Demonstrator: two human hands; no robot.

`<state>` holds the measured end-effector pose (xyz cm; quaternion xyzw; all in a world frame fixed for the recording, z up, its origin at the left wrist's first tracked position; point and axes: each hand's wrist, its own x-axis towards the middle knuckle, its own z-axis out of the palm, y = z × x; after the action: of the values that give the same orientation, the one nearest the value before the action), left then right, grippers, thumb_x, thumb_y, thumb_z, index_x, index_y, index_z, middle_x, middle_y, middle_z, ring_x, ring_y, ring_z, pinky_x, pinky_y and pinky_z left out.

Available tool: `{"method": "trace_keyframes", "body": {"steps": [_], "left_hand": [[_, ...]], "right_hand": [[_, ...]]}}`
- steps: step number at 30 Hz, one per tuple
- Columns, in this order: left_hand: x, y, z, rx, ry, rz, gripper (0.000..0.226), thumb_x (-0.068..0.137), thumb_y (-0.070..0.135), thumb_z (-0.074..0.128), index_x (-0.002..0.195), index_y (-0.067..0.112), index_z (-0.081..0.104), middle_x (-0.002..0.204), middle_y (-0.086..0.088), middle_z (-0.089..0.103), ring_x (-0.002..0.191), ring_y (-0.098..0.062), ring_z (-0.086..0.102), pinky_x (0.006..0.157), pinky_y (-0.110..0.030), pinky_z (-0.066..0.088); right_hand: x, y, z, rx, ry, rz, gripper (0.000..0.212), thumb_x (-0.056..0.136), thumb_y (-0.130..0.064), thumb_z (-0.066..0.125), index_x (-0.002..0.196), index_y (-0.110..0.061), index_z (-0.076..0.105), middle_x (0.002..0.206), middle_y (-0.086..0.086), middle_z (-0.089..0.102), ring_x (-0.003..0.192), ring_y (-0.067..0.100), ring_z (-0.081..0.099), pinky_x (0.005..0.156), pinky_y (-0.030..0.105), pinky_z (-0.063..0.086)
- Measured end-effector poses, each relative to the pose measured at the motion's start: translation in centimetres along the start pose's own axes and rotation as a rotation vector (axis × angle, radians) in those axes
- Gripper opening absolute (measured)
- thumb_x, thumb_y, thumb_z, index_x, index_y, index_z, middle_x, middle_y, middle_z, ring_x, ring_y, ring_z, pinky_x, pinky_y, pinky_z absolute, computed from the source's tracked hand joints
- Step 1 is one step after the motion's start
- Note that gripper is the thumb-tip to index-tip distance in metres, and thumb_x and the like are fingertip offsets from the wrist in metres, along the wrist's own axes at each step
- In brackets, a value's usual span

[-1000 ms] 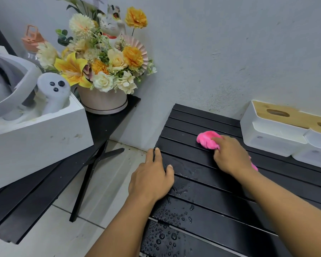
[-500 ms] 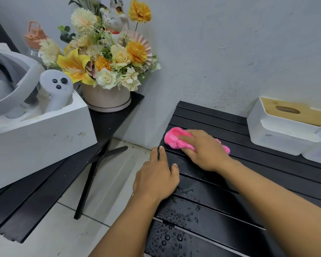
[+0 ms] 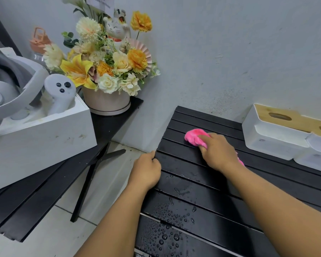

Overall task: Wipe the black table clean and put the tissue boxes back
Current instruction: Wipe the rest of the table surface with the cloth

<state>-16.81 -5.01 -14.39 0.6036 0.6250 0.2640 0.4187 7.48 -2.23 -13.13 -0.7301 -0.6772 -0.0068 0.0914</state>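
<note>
Head view: right hand (image 3: 218,152) pressed palm-down on a pink cloth (image 3: 195,136), fingers curled over it, cloth bunched under the hand with its front edge sticking out toward the wall and a small bit showing behind the wrist. Cloth sits on the slatted black table (image 3: 202,184), on the far half near the left edge. Left hand (image 3: 146,170) grips the table's left edge, fingers wrapped over the side, thumb on the edge; holds nothing else. Water droplets (image 3: 165,236) are beaded on the near slats, a few larger streaks mid-table just ahead of the left hand; slats around the cloth look mostly free of drops. Two white tissue boxes with wooden lids: first tissue box (image 3: 271,132) on the table's far right against the wall, second tissue box (image 3: 317,147) touching it on the right, partly cut off by the frame edge. Both well clear of the cloth. Left of the table, a separate black side table (image 3: 107,127) carries a flower arrangement (image 3: 106,65) in a pale round pot, with a lucky cat figurine (image 3: 117,27) in it, and a white box (image 3: 41,138) holding a white controller (image 3: 60,93) and a headset, only partly in frame. Grey wall (image 3: 230,43) behind, tiled floor between the tables.
</note>
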Motion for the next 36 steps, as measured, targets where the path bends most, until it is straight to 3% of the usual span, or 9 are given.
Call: {"method": "trace_keyframes", "body": {"steps": [3, 6, 9, 14, 19, 24, 30, 32, 36], "left_hand": [[0.6, -0.7, 0.0, -0.093, -0.029, -0.037, 0.048, 0.091, 0.020, 0.036, 0.126, 0.038, 0.064, 0.107, 0.012, 0.072, 0.096, -0.011, 0.064, 0.091, -0.032, 0.054], [1.0, -1.0, 0.0, -0.199, -0.045, -0.056, 0.040, 0.094, 0.019, 0.042, 0.117, 0.037, 0.070, 0.098, 0.009, 0.075, 0.093, -0.014, 0.069, 0.089, -0.033, 0.055], [1.1, -1.2, -0.1, -0.329, -0.064, -0.095, 0.043, 0.085, 0.029, 0.047, 0.123, 0.035, 0.068, 0.116, 0.005, 0.072, 0.105, -0.018, 0.068, 0.099, -0.044, 0.052], [1.2, -1.0, -0.1, -0.442, -0.029, -0.156, 0.037, 0.099, 0.015, 0.049, 0.130, 0.027, 0.065, 0.125, 0.011, 0.066, 0.116, -0.010, 0.060, 0.109, -0.033, 0.043], [1.3, -1.5, 0.0, -0.452, -0.058, -0.141, 0.035, 0.100, 0.014, 0.049, 0.127, 0.027, 0.066, 0.118, 0.003, 0.072, 0.109, -0.018, 0.067, 0.103, -0.040, 0.050], [1.5, -1.7, 0.2, -0.446, -0.056, -0.155, 0.038, 0.098, 0.019, 0.049, 0.132, 0.028, 0.062, 0.130, 0.009, 0.064, 0.121, -0.012, 0.059, 0.110, -0.036, 0.043], [1.6, -1.6, 0.2, -0.436, -0.065, -0.135, 0.035, 0.098, 0.018, 0.049, 0.126, 0.029, 0.067, 0.118, 0.005, 0.071, 0.110, -0.014, 0.065, 0.101, -0.037, 0.050], [1.6, -1.6, 0.2, -0.429, -0.068, -0.139, 0.036, 0.098, 0.020, 0.049, 0.127, 0.030, 0.066, 0.120, 0.009, 0.070, 0.112, -0.012, 0.064, 0.103, -0.036, 0.049], [1.3, -1.6, 0.1, -0.411, -0.058, -0.140, 0.038, 0.098, 0.024, 0.049, 0.133, 0.033, 0.061, 0.130, 0.011, 0.065, 0.119, -0.011, 0.059, 0.108, -0.036, 0.044]], "right_hand": [[1.3, -3.1, 0.6, -0.049, 0.000, 0.074, 0.040, 0.099, -0.034, 0.044, 0.137, -0.028, 0.054, 0.135, 0.006, 0.053, 0.121, 0.032, 0.045, 0.092, 0.041, 0.043], [-0.6, -5.1, 0.7, 0.045, -0.016, -0.298, 0.036, 0.097, -0.037, 0.045, 0.131, -0.035, 0.056, 0.128, -0.002, 0.055, 0.117, 0.028, 0.048, 0.091, 0.041, 0.046], [-1.6, -3.2, 0.0, 0.092, -0.079, -0.517, 0.032, 0.095, -0.035, 0.048, 0.125, -0.037, 0.059, 0.124, -0.005, 0.060, 0.112, 0.024, 0.054, 0.086, 0.040, 0.050], [0.6, -2.4, 0.7, -0.050, 0.007, 0.033, 0.039, 0.098, -0.036, 0.046, 0.136, -0.031, 0.056, 0.130, 0.001, 0.056, 0.116, 0.031, 0.048, 0.093, 0.041, 0.045], [-2.2, -4.1, 0.7, 0.050, -0.057, -0.508, 0.034, 0.093, -0.036, 0.047, 0.124, -0.037, 0.061, 0.130, -0.006, 0.058, 0.115, 0.024, 0.051, 0.090, 0.042, 0.049], [0.4, -2.1, 0.9, -0.024, 0.047, 0.047, 0.035, 0.099, -0.034, 0.047, 0.131, -0.032, 0.059, 0.128, 0.002, 0.058, 0.114, 0.032, 0.049, 0.090, 0.042, 0.044], [-3.2, -3.6, 0.7, 0.090, -0.004, -0.526, 0.036, 0.093, -0.033, 0.052, 0.126, -0.032, 0.064, 0.131, -0.003, 0.061, 0.114, 0.024, 0.055, 0.091, 0.041, 0.049], [-2.0, -0.8, 0.5, 0.047, 0.041, -0.414, 0.034, 0.093, -0.027, 0.054, 0.124, -0.032, 0.065, 0.125, 0.001, 0.064, 0.110, 0.028, 0.057, 0.088, 0.041, 0.051], [0.4, 1.7, 0.4, -0.047, 0.090, 0.266, 0.035, 0.096, -0.025, 0.046, 0.127, -0.024, 0.061, 0.120, 0.013, 0.060, 0.111, 0.039, 0.051, 0.087, 0.044, 0.045]]}}
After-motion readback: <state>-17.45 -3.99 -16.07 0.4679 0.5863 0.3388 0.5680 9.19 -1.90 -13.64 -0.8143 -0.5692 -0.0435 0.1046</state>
